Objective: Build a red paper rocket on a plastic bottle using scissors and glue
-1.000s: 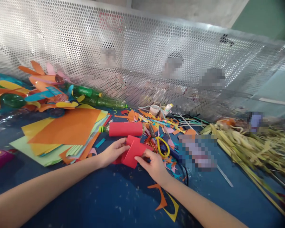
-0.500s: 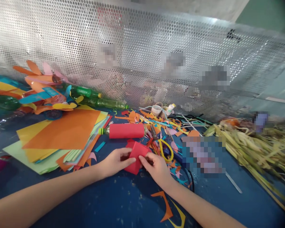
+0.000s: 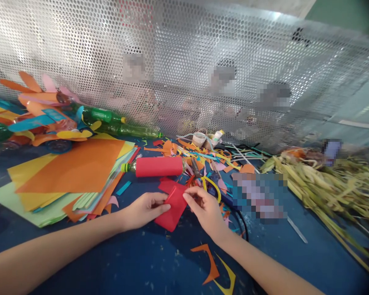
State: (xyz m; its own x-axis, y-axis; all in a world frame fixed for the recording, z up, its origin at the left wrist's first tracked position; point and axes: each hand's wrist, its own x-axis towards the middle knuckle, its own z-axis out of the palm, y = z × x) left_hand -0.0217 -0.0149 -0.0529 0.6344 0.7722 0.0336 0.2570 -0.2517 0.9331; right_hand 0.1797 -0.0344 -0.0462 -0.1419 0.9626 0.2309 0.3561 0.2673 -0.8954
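Observation:
A folded piece of red paper (image 3: 174,211) is held between both hands above the blue table. My left hand (image 3: 147,209) pinches its left edge between thumb and fingers. On the other side, my right hand (image 3: 203,207) grips the upper right corner with thumb and fingertips. Just beyond lies a bottle wrapped in red paper (image 3: 159,167), on its side, its green cap pointing left. Another flat bit of red paper (image 3: 166,185) shows behind the held one. Yellow-handled scissors (image 3: 213,187) lie beside my right hand, partly hidden by it.
Coloured paper sheets (image 3: 70,168) are stacked at left, below a paper-decorated bottle model (image 3: 49,119). Green bottles (image 3: 132,130) lie along the mesh barrier (image 3: 178,53). Paper scraps (image 3: 172,148) and two cups are beyond the wrapped bottle; dry husks (image 3: 320,180) lie right. People show behind the mesh.
The red paper has turned and tilted between my hands. My right hand has shifted up to its corner. The whole view has moved slightly, so the table things appear further left.

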